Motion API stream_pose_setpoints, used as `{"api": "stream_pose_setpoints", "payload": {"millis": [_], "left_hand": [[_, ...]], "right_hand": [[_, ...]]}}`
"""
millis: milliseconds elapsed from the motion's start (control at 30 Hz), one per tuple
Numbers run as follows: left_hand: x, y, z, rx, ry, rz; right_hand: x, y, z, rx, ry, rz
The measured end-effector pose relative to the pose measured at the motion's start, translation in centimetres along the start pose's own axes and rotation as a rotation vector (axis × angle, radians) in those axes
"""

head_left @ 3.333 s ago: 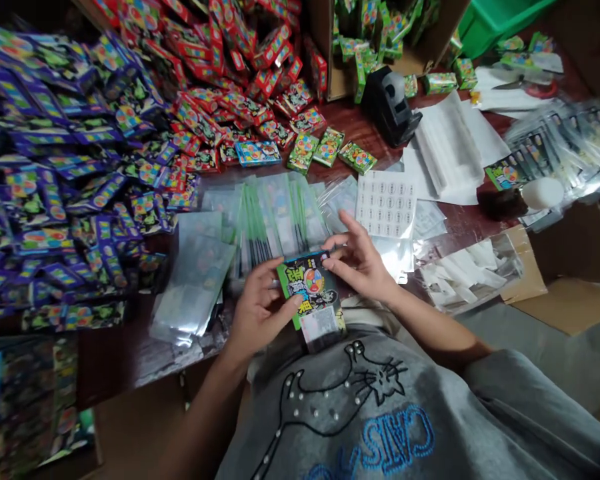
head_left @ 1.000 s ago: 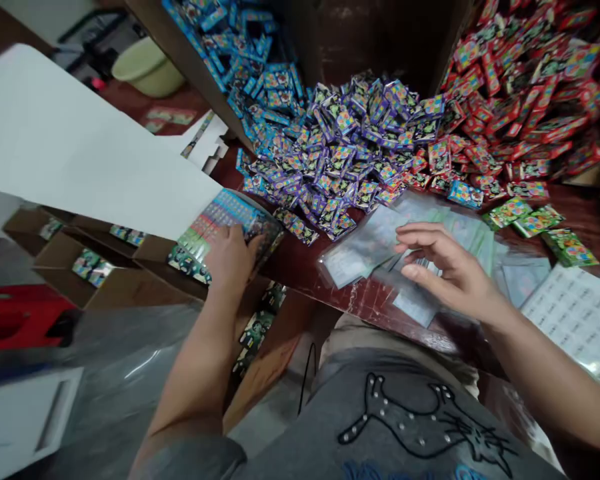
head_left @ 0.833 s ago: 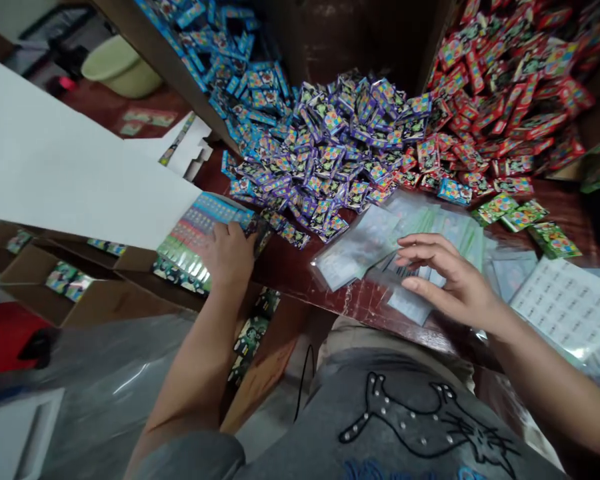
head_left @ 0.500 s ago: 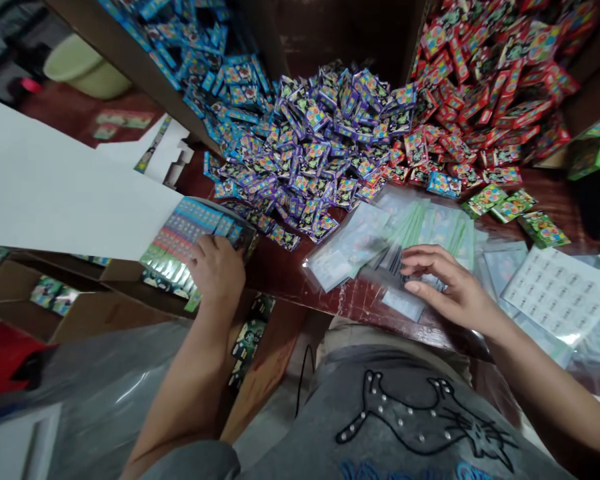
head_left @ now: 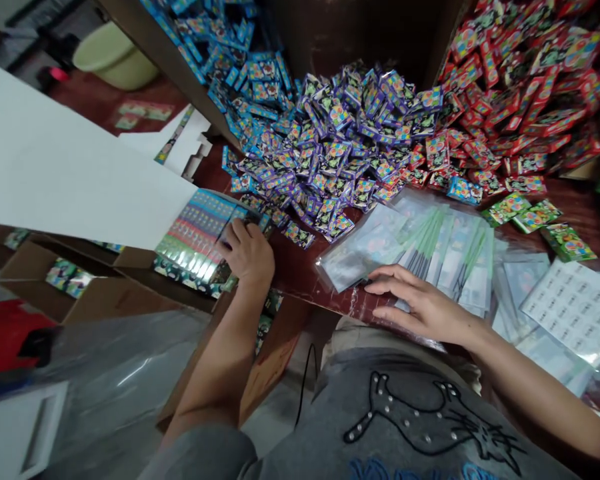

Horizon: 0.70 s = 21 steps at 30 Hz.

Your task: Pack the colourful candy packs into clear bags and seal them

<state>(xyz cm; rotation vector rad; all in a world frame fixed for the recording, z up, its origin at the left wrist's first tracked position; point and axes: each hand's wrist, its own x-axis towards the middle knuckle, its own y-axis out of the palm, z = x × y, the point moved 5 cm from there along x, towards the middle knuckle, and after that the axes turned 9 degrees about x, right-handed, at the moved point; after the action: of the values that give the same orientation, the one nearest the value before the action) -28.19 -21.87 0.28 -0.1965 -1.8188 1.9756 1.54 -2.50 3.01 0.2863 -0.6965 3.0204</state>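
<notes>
My left hand (head_left: 249,252) rests at the right end of a display box (head_left: 193,225) packed with rows of small blue, purple, red and green packs. Its fingers curl down over the packs there, and whatever is under the fingertips is hidden. My right hand (head_left: 420,301) is open, palm down, with fingers stretched to the left just over the table's front edge. Beneath and beyond it lie clear plastic bags (head_left: 367,240) with pale sheets inside. Green and dark strips (head_left: 425,233) fan out across these bags.
Loose purple packs (head_left: 325,160) heap at the middle back, between blue packs (head_left: 260,80) and red packs (head_left: 525,113). Several green packs (head_left: 567,241) and a sticker sheet (head_left: 575,307) lie at right. Cardboard boxes (head_left: 100,297) stand below left. A white lid flap (head_left: 75,167) rises beside the display box.
My right hand has moved left and lower over the bags, and its fingers are stretched further out. My left hand stays at the display box's right end. The whole view has shifted slightly.
</notes>
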Motion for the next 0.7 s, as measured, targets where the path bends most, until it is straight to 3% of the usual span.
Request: {"api": "stream_pose_setpoints", "payload": {"millis": [100,200,267,333,400,467,500,567,633,700], "left_hand": [[0.4,-0.1,2.0,-0.104,0.006,0.011],[0.8,-0.5,4.4,-0.163,0.043,0.008],[0.8,-1.1,4.9,-0.134,0.084,-0.023],[0.4,-2.1,3.9,-0.086,0.085,-0.089],[-0.6,-3.2,1.0,-0.074,0.121,-0.174],[-2.7,-3.9,-4.0,-0.138,0.304,-0.196],[-4.1,-3.9,-7.0,-0.193,0.45,-0.164],[-7.6,-2.9,-12.9,-0.243,0.753,0.024],[-10.1,-1.7,-16.4,-0.204,0.792,0.131],[-11.5,-0.8,-18.0,-0.178,0.747,0.165]], "right_hand": [[-0.1,-0.2,-0.5,-0.031,0.028,0.025],[-0.4,-1.9,-1.1,-0.084,0.057,-0.032],[-0.9,-3.5,-1.8,-0.13,0.087,-0.113],[-1.5,-4.9,-2.7,-0.167,0.126,-0.185],[-2.0,-5.7,-3.5,-0.188,0.164,-0.235],[-2.2,-5.7,-3.9,-0.197,0.182,-0.253],[-2.1,-5.5,-4.0,-0.199,0.179,-0.253],[-2.0,-5.1,-3.8,-0.197,0.158,-0.239],[-2.4,-4.8,-3.4,-0.195,0.139,-0.231],[-3.2,-4.7,-3.2,-0.202,0.135,-0.256]]}}
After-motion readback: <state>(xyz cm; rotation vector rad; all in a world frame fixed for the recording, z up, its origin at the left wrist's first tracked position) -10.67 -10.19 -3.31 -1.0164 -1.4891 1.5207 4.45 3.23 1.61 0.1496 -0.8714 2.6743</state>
